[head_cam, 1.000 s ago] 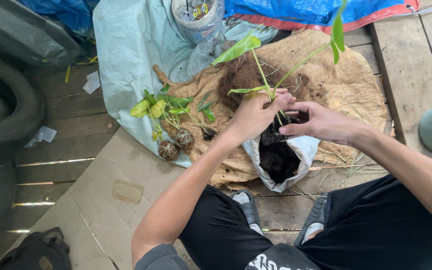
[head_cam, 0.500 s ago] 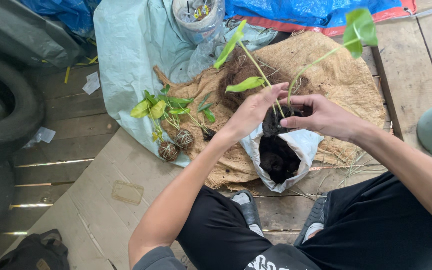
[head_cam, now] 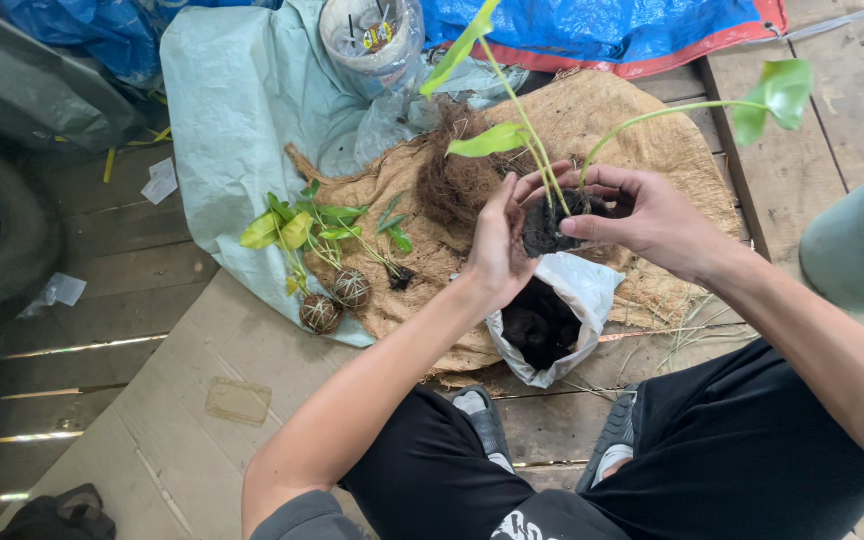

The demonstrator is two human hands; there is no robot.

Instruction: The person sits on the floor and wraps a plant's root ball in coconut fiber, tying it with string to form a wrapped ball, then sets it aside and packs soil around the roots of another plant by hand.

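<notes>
Both hands had lifted the plant (head_cam: 552, 215) higher above the bag (head_cam: 562, 300); left hand (head_cam: 500, 250) and right hand (head_cam: 642, 215) each kept a closed grip on its soil ball.

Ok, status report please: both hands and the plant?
Left hand and right hand cup the soil ball. Seedling upright. Open soil bag below. Nothing blocking.

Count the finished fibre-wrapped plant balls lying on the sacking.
2: one wrapped ball at the burlap sacking's left edge, the other wrapped ball touching it on the right. Others may hide under leaves.
</notes>
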